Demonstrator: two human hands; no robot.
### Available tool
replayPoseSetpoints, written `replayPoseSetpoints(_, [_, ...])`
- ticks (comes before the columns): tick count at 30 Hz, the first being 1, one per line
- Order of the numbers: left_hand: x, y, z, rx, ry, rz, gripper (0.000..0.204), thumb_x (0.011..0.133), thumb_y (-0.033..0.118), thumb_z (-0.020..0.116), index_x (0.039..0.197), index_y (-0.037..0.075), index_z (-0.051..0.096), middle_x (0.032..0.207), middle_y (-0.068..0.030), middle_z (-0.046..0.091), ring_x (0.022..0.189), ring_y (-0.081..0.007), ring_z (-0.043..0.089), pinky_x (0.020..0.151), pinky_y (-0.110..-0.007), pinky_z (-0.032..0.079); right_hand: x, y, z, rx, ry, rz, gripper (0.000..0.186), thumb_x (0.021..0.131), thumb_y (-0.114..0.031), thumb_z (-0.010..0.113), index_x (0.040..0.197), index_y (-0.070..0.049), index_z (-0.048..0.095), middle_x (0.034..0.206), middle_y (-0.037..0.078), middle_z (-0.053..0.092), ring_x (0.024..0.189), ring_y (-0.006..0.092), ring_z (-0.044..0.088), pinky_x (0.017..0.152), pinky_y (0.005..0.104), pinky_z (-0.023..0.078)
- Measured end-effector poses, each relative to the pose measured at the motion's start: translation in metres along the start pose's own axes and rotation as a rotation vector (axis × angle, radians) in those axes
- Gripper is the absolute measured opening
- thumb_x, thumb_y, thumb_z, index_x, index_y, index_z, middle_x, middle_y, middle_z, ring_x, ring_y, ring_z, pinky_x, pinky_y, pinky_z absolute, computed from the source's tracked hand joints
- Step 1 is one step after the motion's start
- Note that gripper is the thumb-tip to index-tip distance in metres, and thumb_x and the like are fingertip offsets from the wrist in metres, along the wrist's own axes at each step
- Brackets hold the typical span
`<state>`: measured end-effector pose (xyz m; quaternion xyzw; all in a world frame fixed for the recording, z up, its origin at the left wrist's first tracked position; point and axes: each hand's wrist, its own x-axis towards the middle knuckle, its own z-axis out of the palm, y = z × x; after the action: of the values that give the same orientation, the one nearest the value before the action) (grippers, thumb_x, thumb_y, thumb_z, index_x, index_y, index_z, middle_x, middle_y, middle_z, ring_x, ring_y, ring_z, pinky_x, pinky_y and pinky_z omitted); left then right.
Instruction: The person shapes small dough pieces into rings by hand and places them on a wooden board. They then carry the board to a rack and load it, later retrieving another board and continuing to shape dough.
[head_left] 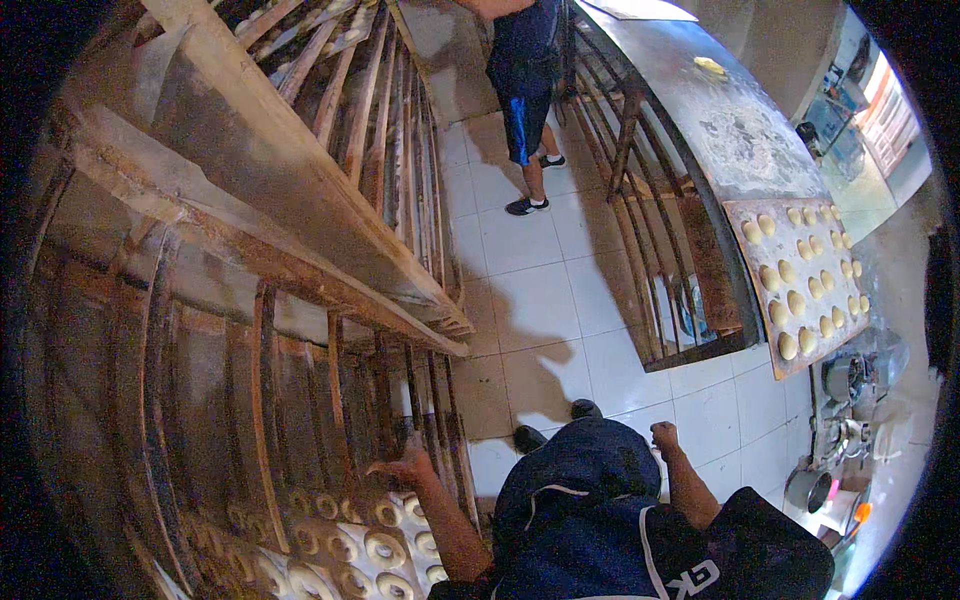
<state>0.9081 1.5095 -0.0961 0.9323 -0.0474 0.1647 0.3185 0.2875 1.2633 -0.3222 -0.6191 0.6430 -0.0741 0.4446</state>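
Observation:
My left hand (408, 466) is at the slats of a tall wooden rack (262, 390), with thumb and fingers apart and nothing visible in it. Just below it, ring-shaped pieces of dough (384, 550) lie in rows on a pale sheet in the rack. Whether the hand touches a slat, I cannot tell. My right hand (663, 436) hangs out at my right side, fingers curled into a loose fist, away from any object. No item shows in it.
Another wooden rack (330, 170) stands at the upper left. Across the tiled floor (530, 290) is a worktable (720, 110) with a board (779, 355) of round dough pieces on its near end. Another person (525, 90) stands between rack and table. Pots (808, 490) are at the right.

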Motion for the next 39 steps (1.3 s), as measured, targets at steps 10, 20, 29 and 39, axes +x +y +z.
replayPoseSetpoints(10, [0.016,-0.069,0.041,0.914,0.222,0.624,0.136,0.077,0.076,0.076,0.162,-0.003,0.006,0.162,-0.0356,0.025,0.148,-0.0487,0.033,0.125,-0.063,0.017,-0.019,0.046,0.011,0.089,0.038,0.165,0.024,0.087,-0.025,0.068,0.099,-0.005,0.069,0.079,0.010,0.066,0.070,0.0241,0.065,0.061,0.0435,0.056])
replayPoseSetpoints(20, [-0.009,-0.041,0.026,0.137,0.142,0.122,0.135,0.082,0.068,0.077,0.157,-0.015,0.001,0.166,-0.0330,0.013,0.153,-0.0469,0.019,0.129,-0.053,0.007,-0.056,0.013,-0.016,0.327,0.092,0.385,0.027,0.087,-0.025,0.066,0.101,-0.003,0.067,0.077,0.008,0.063,0.064,0.0219,0.062,0.056,0.0409,0.054])
replayPoseSetpoints(29, [-0.041,-0.012,0.034,-1.091,-0.239,-0.671,0.105,0.089,0.070,0.066,0.165,0.017,0.016,0.170,-0.0140,0.019,0.152,-0.0412,0.024,0.124,-0.059,0.026,-0.065,0.009,-0.026,0.251,0.081,0.383,0.024,0.090,-0.025,0.068,0.104,-0.006,0.067,0.077,0.005,0.063,0.064,0.0189,0.061,0.056,0.0405,0.054])
replayPoseSetpoints(39, [-0.132,-0.080,0.093,-1.181,-0.921,-1.325,0.071,0.101,0.053,0.056,0.162,0.029,0.031,0.168,-0.0088,0.029,0.152,-0.0330,0.031,0.119,-0.061,0.030,-0.159,-0.002,-0.056,0.320,0.230,0.485,0.023,0.093,-0.030,0.067,0.100,-0.008,0.070,0.073,0.002,0.062,0.062,0.0165,0.061,0.055,0.0379,0.053])
